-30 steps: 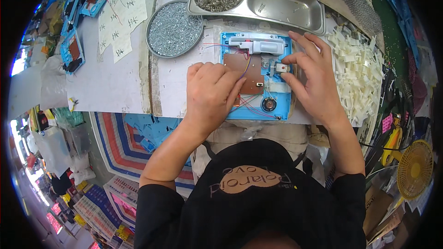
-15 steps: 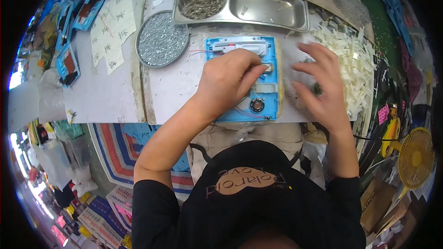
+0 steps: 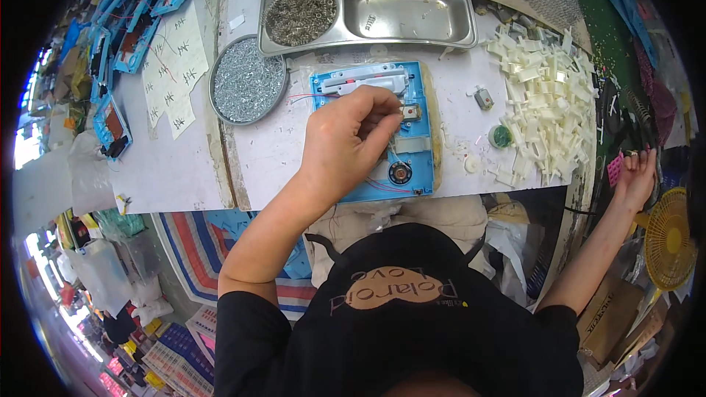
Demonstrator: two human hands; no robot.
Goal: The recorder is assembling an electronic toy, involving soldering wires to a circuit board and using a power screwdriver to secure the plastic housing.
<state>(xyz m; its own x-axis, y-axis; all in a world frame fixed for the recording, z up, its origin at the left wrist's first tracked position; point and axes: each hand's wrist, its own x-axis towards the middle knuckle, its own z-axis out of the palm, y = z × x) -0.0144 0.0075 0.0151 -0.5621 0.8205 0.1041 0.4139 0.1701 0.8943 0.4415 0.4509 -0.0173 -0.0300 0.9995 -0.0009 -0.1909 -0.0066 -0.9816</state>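
Note:
My left hand rests over a shallow blue plastic casing on the table. Its thumb and forefinger pinch at the edge of a small metal motor seated in the casing. The casing also carries a white plastic mechanism, a flat pale strip, a round black speaker and thin red wires. Far to the right, past the table edge, my right hand reaches beside dark hanging tools, with its fingers up and partly apart. Nothing can be made out in it.
Behind the casing stands a metal compartment tray with small metal parts. A round dish of screws is left of it. Right lie a heap of white plastic parts, a loose motor and a green roll. A yellow fan stands lower right.
My right hand has moved from above the table beside the casing out past the right table edge. My left hand stays pinched at the motor. The view has shifted slightly.

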